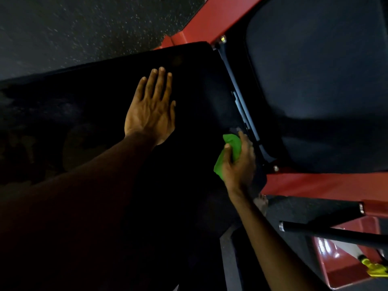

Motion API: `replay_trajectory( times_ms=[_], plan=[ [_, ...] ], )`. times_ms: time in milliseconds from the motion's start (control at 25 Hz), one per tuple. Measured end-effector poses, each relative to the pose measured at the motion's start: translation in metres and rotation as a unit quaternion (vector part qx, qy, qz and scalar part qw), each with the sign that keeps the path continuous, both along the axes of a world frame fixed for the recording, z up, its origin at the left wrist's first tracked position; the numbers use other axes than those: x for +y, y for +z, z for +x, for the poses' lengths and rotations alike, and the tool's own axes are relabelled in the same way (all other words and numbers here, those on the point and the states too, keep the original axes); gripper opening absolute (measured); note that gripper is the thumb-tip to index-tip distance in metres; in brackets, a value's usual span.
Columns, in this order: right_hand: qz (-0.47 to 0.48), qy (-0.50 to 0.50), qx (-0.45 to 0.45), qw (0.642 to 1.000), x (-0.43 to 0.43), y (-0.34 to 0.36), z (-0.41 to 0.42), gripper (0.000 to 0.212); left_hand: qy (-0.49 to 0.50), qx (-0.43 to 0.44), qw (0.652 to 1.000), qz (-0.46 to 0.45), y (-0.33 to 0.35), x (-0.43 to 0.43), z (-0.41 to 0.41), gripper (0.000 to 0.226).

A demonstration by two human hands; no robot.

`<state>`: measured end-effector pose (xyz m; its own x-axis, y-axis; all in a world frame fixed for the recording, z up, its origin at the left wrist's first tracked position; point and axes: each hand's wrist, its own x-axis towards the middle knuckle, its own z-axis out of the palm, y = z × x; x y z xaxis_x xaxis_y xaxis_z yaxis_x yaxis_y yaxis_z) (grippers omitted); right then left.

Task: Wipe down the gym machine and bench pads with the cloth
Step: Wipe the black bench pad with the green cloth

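**Left forearm (84, 196) over the bench pad (94, 97), green cloth (231, 148) at its edge**

The left forearm filled the lower left of the view, reaching out over the black bench pad. The left hand (151, 110) lay palm-down on the pad, fingers straight and close together, thumb out to the side. To its right, the right hand (239, 162) gripped the bunched green cloth, thumb across it and fingers curled round it, holding it against the pad's right edge beside a narrow gap. Across the gap sat a second pad (315, 70), dark and rounded, mounted on the red frame (315, 183). A black bar (336, 234) with a metal end jutted in at lower right, near a yellow fitting (375, 267). A bare foot (261, 203) showed just below the right wrist. The floor (84, 28) was dark and speckled.
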<state>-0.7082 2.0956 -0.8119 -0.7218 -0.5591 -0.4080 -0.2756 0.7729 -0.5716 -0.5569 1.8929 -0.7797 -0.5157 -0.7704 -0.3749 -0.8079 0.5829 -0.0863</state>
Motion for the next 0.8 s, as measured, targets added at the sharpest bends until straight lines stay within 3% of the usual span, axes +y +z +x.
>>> replay_trajectory(
  times_ms=[160, 280, 360, 440, 560, 640, 800],
  plan=[
    [-0.034, 0.162, -0.018, 0.986, 0.026, 0.035, 0.05, 0.057, -0.004, 0.003, 1.0, -0.003, 0.0, 0.0, 0.0, 0.065],
    [-0.068, 0.267, -0.026, 0.961, 0.048, 0.036, 0.038, 0.056, -0.009, 0.007, 1.0, -0.008, 0.0, 0.0, 0.0, 0.065],
    [-0.046, 0.211, -0.02, 0.976, 0.05, 0.019, 0.013, 0.056, -0.012, 0.013, 1.0, -0.013, 0.0, 0.001, -0.001, 0.065],
    [-0.004, 0.066, -0.03, 0.997, 0.047, 0.003, -0.012, 0.057, -0.012, 0.023, 1.0, -0.007, 0.001, 0.001, 0.0, 0.064],
    [0.014, -0.046, -0.019, 0.999, 0.041, -0.001, -0.015, 0.059, -0.026, 0.057, 0.998, 0.01, 0.007, 0.006, 0.0, 0.062],
    [-0.002, -0.02, -0.013, 1.0, 0.044, 0.011, 0.009, 0.06, -0.067, 0.086, 0.994, 0.028, 0.012, 0.025, -0.003, 0.06],
    [-0.05, 0.15, -0.024, 0.987, 0.087, 0.05, 0.068, 0.058, -0.158, 0.105, 0.978, 0.088, 0.008, 0.08, -0.004, 0.06]
  ],
)
